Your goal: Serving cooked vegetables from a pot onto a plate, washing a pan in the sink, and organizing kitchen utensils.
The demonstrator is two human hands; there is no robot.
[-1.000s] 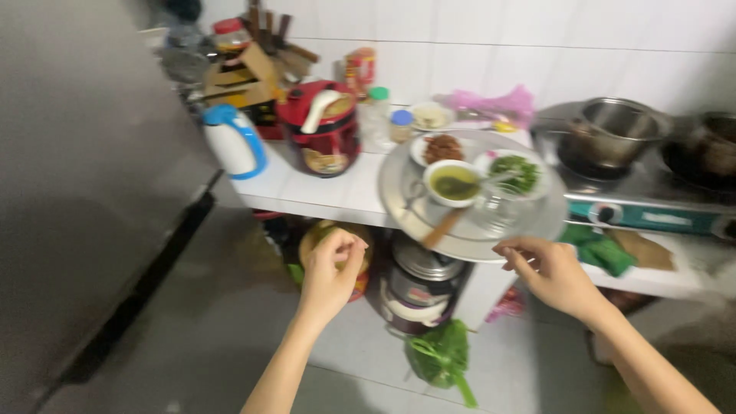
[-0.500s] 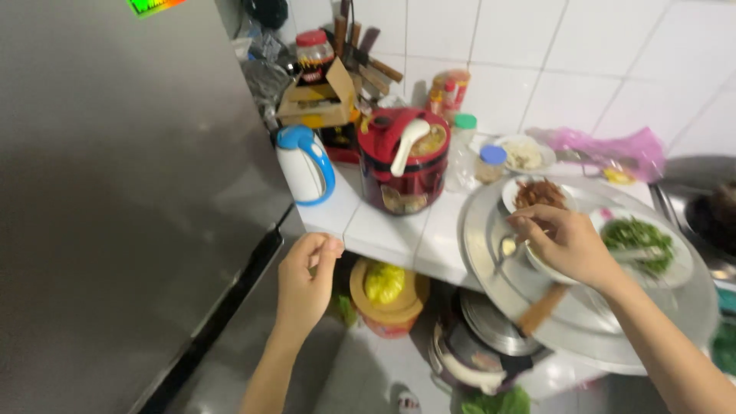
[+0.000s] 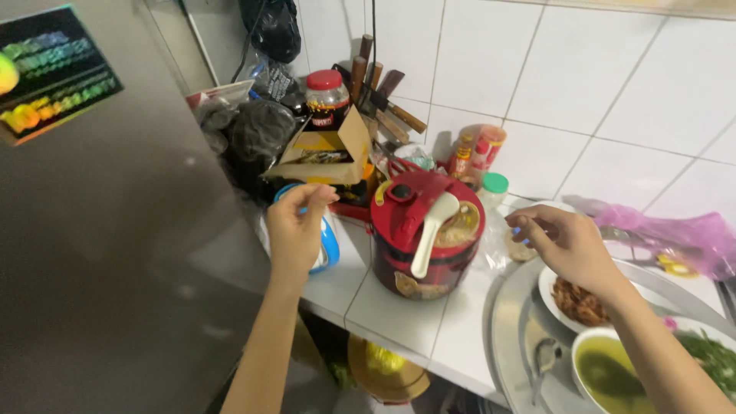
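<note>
1. My grey metal refrigerator door fills the left, shut.
2. The red rice cooker sits mid tabletop, white paddle clipped on its lid for reach.
3. The white-and-blue electric kettle stands beside it; my left hand hovers over it, grip loose, holding nothing.
4. My right hand hangs open over a small white dish.

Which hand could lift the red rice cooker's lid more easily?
Probably the left hand: it hovers open just beside the red rice cooker, near its lid knob. The right hand is further off, over by the small dish.
</note>
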